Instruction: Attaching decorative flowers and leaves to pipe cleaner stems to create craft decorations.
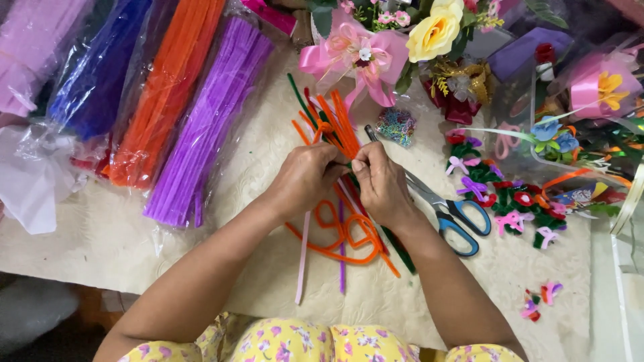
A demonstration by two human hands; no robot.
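Note:
My left hand (305, 177) and my right hand (382, 184) meet over the middle of a cream cloth (134, 234). Both pinch a bundle of orange pipe cleaners (339, 127) with a green stem between the fingertips. The orange tips fan out beyond my knuckles. Below my hands, looped orange pipe cleaners (349, 238), a pink one (303, 258), a purple one (341, 265) and a dark green one (399, 249) lie loose on the cloth.
Blue-handled scissors (451, 216) lie just right of my right hand. Bagged pipe cleaners in purple (208, 121), orange (164, 87) and blue (100, 64) lie at left. Flower bouquets (429, 37), a bag of small beads (396, 125) and small finished flowers (510, 201) crowd the right.

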